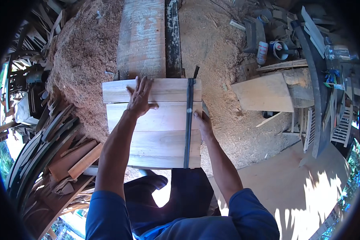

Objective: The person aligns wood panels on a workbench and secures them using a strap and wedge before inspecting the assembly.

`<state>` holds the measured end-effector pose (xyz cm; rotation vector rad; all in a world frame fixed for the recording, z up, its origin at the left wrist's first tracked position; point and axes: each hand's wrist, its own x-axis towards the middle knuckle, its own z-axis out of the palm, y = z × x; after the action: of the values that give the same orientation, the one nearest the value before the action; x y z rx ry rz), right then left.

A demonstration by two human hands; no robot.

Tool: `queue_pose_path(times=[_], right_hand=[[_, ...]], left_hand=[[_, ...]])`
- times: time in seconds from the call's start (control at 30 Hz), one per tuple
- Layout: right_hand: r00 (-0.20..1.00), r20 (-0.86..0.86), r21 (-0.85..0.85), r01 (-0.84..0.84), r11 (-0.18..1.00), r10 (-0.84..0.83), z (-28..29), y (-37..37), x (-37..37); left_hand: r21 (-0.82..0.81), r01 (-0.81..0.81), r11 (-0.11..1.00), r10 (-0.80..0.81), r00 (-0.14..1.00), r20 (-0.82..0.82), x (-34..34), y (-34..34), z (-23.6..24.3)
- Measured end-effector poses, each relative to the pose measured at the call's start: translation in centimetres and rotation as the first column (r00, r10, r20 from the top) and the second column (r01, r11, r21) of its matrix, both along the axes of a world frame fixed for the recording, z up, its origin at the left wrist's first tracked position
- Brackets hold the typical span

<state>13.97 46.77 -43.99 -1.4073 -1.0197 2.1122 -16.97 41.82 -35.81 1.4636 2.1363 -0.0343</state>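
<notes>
- While both hands of the person are at the stack of pale boards (160,118), it occupies the middle of the scene, in front of the person's body.
- Boards: placed side by side, long edges running left to right; seams show on the upper face.
- Strap (189,120): black, running near to far across the right part of the boards; a loose end projects past the far edge.
- Left hand (140,100): laid on top, across the seam beside the farthest board. Fingers wide apart, pointing away from the person; thumb turned to the right.
- Right hand (204,123): at the right edge of the boards, just right of the strap. Thumb at the upper edge; the other fingers are hidden, so I cannot tell how far they are closed.
- Long plank (142,36): beyond the boards, extending to the far side, dusted with sawdust. A dark beam (173,36) lies along its right side.
- Left area: a sawdust heap (80,52) beside the plank; nearer, reddish-brown wood pieces (74,160) in a pile.
- Right area: a flat wood offcut (264,94) on the ground; farther off, a white bottle (262,53); at far right, a pale slatted frame (342,127).
</notes>
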Motion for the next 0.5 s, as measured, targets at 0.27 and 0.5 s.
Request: queue_pose_path(times=[0.27,0.5], right_hand=[[0.999,-0.02,-0.042,0.028,0.999,-0.029,2.3,0.1,-1.0],[0.997,0.034,0.132,-0.07,0.989,0.066,1.3,0.2,-3.7]], left_hand=[[0.054,-0.029,0.998,0.029,0.999,0.015,-1.0,0.1,0.5],[0.098,-0.076,0.992,0.078,0.997,-0.012,-3.4,-0.7,0.4]])
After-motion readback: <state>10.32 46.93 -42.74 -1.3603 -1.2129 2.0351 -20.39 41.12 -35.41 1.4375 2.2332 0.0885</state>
